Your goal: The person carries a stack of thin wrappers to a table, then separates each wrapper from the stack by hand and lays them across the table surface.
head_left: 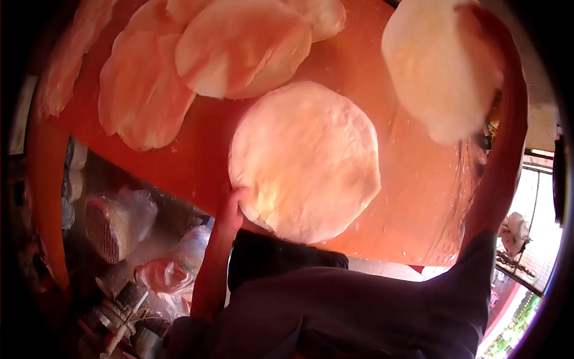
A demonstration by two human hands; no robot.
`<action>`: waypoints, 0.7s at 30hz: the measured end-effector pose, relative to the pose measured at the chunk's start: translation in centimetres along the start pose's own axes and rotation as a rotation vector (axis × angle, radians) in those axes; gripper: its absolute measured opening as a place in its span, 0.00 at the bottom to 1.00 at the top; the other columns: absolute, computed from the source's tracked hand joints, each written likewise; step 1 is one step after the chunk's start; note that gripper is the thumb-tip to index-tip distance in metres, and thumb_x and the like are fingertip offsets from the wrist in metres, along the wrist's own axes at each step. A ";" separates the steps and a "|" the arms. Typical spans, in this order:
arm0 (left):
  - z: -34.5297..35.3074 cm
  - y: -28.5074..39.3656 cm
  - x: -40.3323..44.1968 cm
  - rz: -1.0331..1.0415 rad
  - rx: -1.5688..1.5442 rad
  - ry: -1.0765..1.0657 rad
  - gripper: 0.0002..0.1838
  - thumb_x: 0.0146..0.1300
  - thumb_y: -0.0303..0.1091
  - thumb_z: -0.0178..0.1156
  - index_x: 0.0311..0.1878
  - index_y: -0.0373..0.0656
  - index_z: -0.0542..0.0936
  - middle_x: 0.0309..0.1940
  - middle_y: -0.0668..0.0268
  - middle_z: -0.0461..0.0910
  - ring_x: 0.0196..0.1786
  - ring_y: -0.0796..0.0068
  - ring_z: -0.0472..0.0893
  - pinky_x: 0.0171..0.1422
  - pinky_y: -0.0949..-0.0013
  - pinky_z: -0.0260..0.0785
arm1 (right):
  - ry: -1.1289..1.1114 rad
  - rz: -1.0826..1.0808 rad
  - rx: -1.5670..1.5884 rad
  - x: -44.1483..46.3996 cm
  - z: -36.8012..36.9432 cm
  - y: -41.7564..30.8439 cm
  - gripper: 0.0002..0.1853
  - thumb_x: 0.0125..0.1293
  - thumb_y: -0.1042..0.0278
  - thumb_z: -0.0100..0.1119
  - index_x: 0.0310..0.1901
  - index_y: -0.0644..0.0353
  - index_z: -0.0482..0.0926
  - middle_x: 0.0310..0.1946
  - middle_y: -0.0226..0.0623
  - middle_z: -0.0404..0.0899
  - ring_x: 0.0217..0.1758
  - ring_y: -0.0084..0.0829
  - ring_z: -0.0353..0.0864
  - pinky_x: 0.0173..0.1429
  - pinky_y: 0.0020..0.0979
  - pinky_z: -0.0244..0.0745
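Dough round: at near edge of your desk, rim pinched in your left hand; right hand touches another sheet at the desk's right, grip unclear. Uneven pulling could tear either.

Dark purplish-grey shirt, plain cloth, soft creases down front, short right sleeve, bare right forearm, bare left forearm, ungloved left hand, ungloved right hand
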State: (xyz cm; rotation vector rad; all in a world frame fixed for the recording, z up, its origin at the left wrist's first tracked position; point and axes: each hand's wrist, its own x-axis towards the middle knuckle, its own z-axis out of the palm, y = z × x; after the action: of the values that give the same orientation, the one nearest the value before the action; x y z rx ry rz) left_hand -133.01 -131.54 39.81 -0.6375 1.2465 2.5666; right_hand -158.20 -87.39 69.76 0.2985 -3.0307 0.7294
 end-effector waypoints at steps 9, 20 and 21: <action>-1.6 -1.0 -0.1 -0.095 -0.031 -0.014 0.40 0.53 0.24 0.57 0.73 0.41 0.58 0.66 0.61 0.67 0.68 0.61 0.67 0.71 0.61 0.62 | -0.159 -0.061 -0.091 14.3 15.7 -3.1 0.21 0.70 0.58 0.54 0.61 0.55 0.75 0.51 0.37 0.81 0.55 0.31 0.79 0.63 0.31 0.70; 1.7 0.9 -2.7 -0.011 -0.029 -0.145 0.39 0.64 0.32 0.61 0.75 0.41 0.54 0.69 0.61 0.63 0.67 0.66 0.68 0.68 0.64 0.63 | -0.213 -0.437 0.433 -12.5 28.0 -16.0 0.37 0.49 0.49 0.74 0.54 0.70 0.76 0.44 0.55 0.79 0.47 0.53 0.79 0.53 0.44 0.76; 1.9 0.7 -2.7 -0.028 -0.048 -0.123 0.37 0.63 0.28 0.62 0.74 0.40 0.56 0.67 0.62 0.66 0.64 0.68 0.69 0.66 0.66 0.65 | -0.240 -0.401 0.406 -13.1 28.0 -15.8 0.36 0.48 0.52 0.74 0.54 0.69 0.76 0.44 0.55 0.79 0.47 0.53 0.80 0.52 0.44 0.76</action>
State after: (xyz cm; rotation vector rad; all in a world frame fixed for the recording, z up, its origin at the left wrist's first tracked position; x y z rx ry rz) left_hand -131.43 -130.53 42.63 -0.4943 1.1327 2.5764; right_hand -141.46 -111.48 51.18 1.0295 -2.8442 1.3365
